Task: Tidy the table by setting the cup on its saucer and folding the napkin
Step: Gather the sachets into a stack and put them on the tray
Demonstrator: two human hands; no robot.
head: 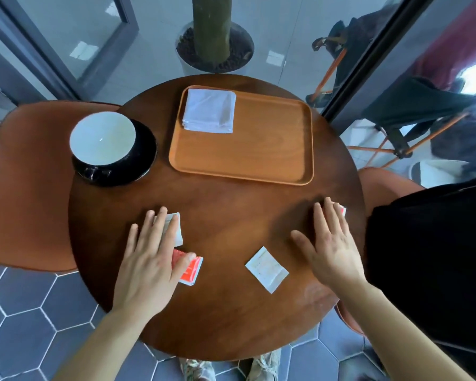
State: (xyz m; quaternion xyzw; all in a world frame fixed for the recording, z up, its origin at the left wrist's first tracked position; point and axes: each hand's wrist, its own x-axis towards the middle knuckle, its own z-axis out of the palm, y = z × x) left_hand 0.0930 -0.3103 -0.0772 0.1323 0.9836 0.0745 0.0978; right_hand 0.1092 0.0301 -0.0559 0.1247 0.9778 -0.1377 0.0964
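on the round wooden table (231, 204), the biggest thing is an orange tray (272, 149) at the far side, its long axis running left to right. left of it sits the black saucer (146, 149), and the cup (102, 138) stands upright on it, mouth up; i cannot make out which way its handle points. the napkin (209, 110) lies folded in the tray's far-left corner, a near-square pad with no clear long axis, its edges roughly in line with the tray's. so both parts of the task look done.

the 2 hands are at the near side, well apart from cup and napkin, which lie ahead of them. the left hand (149, 265) is the nearer to both: the cup is ahead and to its left, the napkin ahead and to its right. it lies flat, fingers straight, gripping nothing, its fingers over a white packet (176, 229) and its thumb side on a red packet (191, 272). the right hand (330, 248) is also flat and spread, holding nothing, its fingertips over a second red packet (342, 210) near the table's right edge. between the hands lies a loose white packet (267, 269), turned diamond-wise, touched by neither.
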